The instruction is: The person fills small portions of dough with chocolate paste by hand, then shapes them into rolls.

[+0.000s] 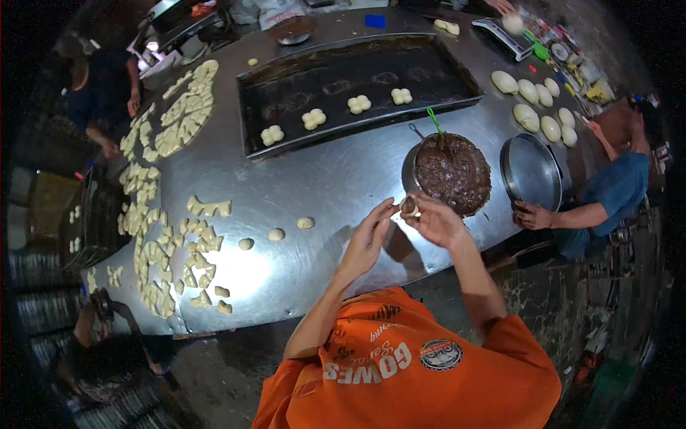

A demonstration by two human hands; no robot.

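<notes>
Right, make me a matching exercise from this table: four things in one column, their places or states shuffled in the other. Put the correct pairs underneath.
Column one
1. Black rectangular tray
2. Brown filling
3. Round metal pan
4. Cut dough pieces

Column two
A. Scattered over the picture's left side of the table
B. Touched by another person's hand
C. Holds four dough clusters
D. Has a green-handled utensil in it

Right pairs: 1-C, 2-D, 3-B, 4-A
</notes>
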